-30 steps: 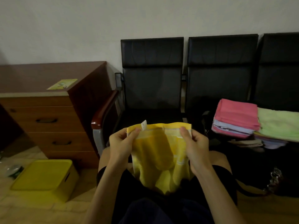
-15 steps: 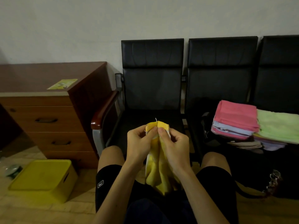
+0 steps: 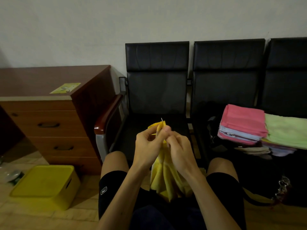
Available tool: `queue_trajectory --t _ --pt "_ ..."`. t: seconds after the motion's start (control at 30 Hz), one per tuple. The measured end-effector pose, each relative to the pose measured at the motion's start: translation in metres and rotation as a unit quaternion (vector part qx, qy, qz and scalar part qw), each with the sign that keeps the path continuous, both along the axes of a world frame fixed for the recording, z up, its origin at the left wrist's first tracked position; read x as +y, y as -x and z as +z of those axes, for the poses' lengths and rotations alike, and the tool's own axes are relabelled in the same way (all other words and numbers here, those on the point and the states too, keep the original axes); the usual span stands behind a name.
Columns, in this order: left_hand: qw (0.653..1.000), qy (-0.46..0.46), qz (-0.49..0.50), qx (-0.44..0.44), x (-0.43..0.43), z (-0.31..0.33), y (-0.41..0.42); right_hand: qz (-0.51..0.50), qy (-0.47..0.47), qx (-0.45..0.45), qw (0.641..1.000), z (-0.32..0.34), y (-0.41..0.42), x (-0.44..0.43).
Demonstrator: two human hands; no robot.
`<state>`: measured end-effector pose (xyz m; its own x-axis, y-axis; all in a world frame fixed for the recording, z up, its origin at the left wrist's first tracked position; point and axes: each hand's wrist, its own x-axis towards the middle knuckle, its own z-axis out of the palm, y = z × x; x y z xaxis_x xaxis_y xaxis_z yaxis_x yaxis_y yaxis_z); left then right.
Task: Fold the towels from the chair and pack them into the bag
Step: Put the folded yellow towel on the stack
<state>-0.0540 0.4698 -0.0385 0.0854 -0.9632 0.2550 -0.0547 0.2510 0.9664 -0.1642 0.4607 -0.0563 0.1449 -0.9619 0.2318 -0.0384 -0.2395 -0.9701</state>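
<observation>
Grip of left hand [image 3: 147,146] and right hand [image 3: 180,151] pinching soft yellow towel [image 3: 167,178], limp rumpled folds hanging down

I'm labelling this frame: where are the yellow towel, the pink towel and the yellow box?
yellow towel [image 3: 167,180], head view, hanging lower folds.
pink towel [image 3: 244,119], head view, top face.
yellow box [image 3: 43,180], head view, top face.
</observation>
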Motion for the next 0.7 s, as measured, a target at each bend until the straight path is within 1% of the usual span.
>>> queue_trajectory --t 0.13,0.2,0.27,0.33,0.4,0.43,0.47,0.53,0.6,0.63,0.7 --pt "0.998 0.032 0.027 -0.042 -0.007 0.002 -0.002 0.084 -0.031 -0.033 0.995 0.009 0.007 -0.004" --pt "0.997 0.034 0.037 -0.052 -0.012 0.001 -0.006 0.092 -0.048 -0.035 0.994 0.014 0.011 -0.008" --pt "0.997 0.03 0.044 -0.054 -0.018 0.003 -0.009 0.066 -0.067 -0.069 0.993 0.018 0.014 -0.013" --pt "0.998 0.021 0.026 -0.062 -0.024 0.008 -0.012 0.001 -0.062 -0.1 0.993 0.018 0.02 -0.022" --pt "0.998 0.004 -0.022 -0.062 -0.033 0.02 -0.016 -0.079 -0.055 -0.094 0.991 0.011 0.03 -0.039" --pt "0.997 -0.006 -0.057 -0.06 -0.039 0.028 -0.019 -0.098 -0.064 -0.088 0.989 0.008 0.036 -0.051" --pt "0.994 -0.016 -0.094 -0.057 -0.045 0.036 -0.021 -0.093 -0.086 -0.086 0.988 0.006 0.042 -0.063" --pt "0.985 -0.014 -0.163 -0.053 -0.056 0.055 -0.026 -0.017 -0.155 -0.11 0.982 0.005 0.052 -0.084" --pt "0.976 0.005 -0.21 -0.061 -0.065 0.075 -0.03 0.105 -0.212 -0.133 0.962 0.009 0.061 -0.097" --pt "0.972 0.012 -0.224 -0.07 -0.068 0.085 -0.033 0.152 -0.225 -0.136 0.953 0.015 0.065 -0.1" --pt "0.968 0.013 -0.234 -0.085 -0.074 0.101 -0.044 0.177 -0.213 -0.144 0.95 0.033 0.071 -0.104"
